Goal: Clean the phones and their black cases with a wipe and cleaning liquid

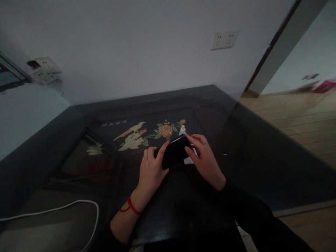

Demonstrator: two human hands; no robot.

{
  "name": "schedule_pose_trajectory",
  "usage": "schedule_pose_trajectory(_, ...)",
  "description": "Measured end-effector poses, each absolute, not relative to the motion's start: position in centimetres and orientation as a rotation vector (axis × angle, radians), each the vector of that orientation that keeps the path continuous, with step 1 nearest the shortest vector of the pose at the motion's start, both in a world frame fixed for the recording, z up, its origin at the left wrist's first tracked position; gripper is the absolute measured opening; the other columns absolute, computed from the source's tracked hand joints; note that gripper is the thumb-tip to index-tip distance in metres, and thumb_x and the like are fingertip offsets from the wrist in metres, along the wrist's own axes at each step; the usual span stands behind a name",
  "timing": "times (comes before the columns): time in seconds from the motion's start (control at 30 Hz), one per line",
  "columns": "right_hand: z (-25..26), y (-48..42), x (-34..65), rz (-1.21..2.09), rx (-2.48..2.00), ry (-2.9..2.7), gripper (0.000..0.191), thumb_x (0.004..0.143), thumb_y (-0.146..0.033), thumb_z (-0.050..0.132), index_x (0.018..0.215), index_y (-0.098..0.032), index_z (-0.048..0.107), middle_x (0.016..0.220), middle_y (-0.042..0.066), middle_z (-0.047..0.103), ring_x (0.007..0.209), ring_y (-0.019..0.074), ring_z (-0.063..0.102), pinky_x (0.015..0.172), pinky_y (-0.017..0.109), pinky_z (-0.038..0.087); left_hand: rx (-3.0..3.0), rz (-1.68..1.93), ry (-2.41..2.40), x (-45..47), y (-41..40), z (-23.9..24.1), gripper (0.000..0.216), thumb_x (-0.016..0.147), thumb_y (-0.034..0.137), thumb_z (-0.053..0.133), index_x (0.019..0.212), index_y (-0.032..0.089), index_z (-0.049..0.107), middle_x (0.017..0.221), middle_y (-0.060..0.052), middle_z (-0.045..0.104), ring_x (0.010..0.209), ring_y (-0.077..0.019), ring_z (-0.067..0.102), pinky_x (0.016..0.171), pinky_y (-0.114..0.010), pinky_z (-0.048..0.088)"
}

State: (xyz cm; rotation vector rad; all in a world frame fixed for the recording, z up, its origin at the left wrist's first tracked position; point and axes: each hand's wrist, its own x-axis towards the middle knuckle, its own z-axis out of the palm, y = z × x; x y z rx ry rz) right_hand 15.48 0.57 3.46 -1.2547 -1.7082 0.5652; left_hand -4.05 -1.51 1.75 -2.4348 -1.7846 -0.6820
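A black smartphone is held sideways and tilted above the dark table, its dark face toward me. My left hand grips its left end, and a red string bracelet circles that wrist. At the other end, my right hand pinches the phone's right corner between thumb and index finger; a ring shows on one finger. Just behind the phone stands a small white bottle. A white piece shows partly under the right hand; I cannot tell what it is.
The glossy dark table carries a picture of birds and a flower. A white cable curves across its near left. Wall sockets sit above the back edge, with more sockets at left. Wooden floor lies to the right.
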Motion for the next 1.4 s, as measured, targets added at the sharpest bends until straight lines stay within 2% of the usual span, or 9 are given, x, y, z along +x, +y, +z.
schedule_pose_trajectory(0.23,3.5,0.1,14.6,0.446,-1.228,-1.682,0.043,0.085,-0.022,0.056,0.127,-0.022,0.058,0.116,0.011,0.056,0.107,0.0253,0.055,0.094,0.044,0.048,-2.378,-0.637,-1.843,-4.0,-1.5,1.8,0.087,0.07,0.021,0.07,0.145,0.034,0.027,0.111,-0.007,0.043,0.102,-0.026,0.045,0.082,-0.04,0.052)
schedule_pose_trajectory(0.37,3.7,0.5,15.4,0.588,-1.14,-1.662,0.041,0.082,-0.022,0.06,0.123,-0.024,0.061,0.111,0.008,0.061,0.094,0.0214,0.06,0.086,0.04,0.051,-2.376,-0.647,-1.88,-4.1,-1.5,1.7,0.088,0.069,0.02,0.071,0.144,0.035,0.028,0.111,-0.006,0.043,0.103,-0.0252,0.045,0.084,-0.039,0.052)
schedule_pose_trajectory(0.5,4.0,0.8,16.3,0.767,-1.036,-1.658,0.04,0.081,-0.019,0.061,0.121,-0.024,0.063,0.111,0.006,0.065,0.095,0.0199,0.061,0.085,0.037,0.051,-2.416,-0.683,-1.925,-4.0,-1.3,1.7,0.09,0.067,0.019,0.072,0.144,0.034,0.027,0.111,-0.005,0.043,0.103,-0.025,0.044,0.083,-0.039,0.052)
schedule_pose_trajectory(0.67,4.3,0.4,16.7,0.758,-1.059,-1.716,0.05,0.078,-0.018,0.065,0.127,-0.027,0.059,0.109,0.005,0.067,0.092,0.0198,0.061,0.086,0.039,0.051,-2.45,-0.74,-1.98,-4.1,-1.3,1.7,0.091,0.068,0.02,0.072,0.144,0.037,0.025,0.11,-0.005,0.043,0.105,-0.0257,0.043,0.079,-0.038,0.052)
schedule_pose_trajectory(0.9,4.7,-0.4,16.0,0.739,-1.004,-1.777,0.058,0.079,-0.01,0.061,0.133,-0.03,0.053,0.131,0.004,0.06,0.119,0.0234,0.056,0.098,0.042,0.049,-2.557,-0.859,-1.969,-3.9,-1.2,1.2,0.088,0.069,0.026,0.073,0.143,0.031,0.026,0.111,-0.007,0.045,0.104,-0.0258,0.045,0.084,-0.042,0.049)
schedule_pose_trajectory(1.1,5.1,-1.4,15.5,1.04,-0.937,-1.515,0.062,0.079,-0.014,0.066,0.136,-0.03,0.048,0.131,0.004,0.06,0.107,0.0196,0.065,0.086,0.034,0.058,-2.646,-1.067,-1.845,-3.8,-1.1,0.7,0.095,0.064,0.026,0.078,0.141,0.027,0.024,0.121,-0.009,0.046,0.113,-0.0268,0.044,0.095,-0.045,0.044)
schedule_pose_trajectory(1.23,5.2,-2.0,15.5,1.086,-0.844,-1.453,0.061,0.079,-0.015,0.068,0.134,-0.03,0.047,0.129,0.003,0.063,0.114,0.018,0.063,0.091,0.031,0.057,-2.69,-1.217,-1.759,-3.8,-1.1,0.3,0.094,0.064,0.027,0.078,0.141,0.027,0.024,0.126,-0.009,0.045,0.118,-0.0268,0.044,0.099,-0.046,0.041)
schedule_pose_trajectory(1.4,5.1,-2.4,15.5,0.967,-0.81,-1.511,0.055,0.081,-0.013,0.067,0.13,-0.031,0.051,0.129,0.001,0.063,0.117,0.0164,0.06,0.099,0.03,0.052,-2.669,-1.302,-1.712,-3.6,-1.2,0.2,0.088,0.068,0.029,0.076,0.141,0.028,0.025,0.125,-0.009,0.045,0.116,-0.0256,0.046,0.097,-0.046,0.043)
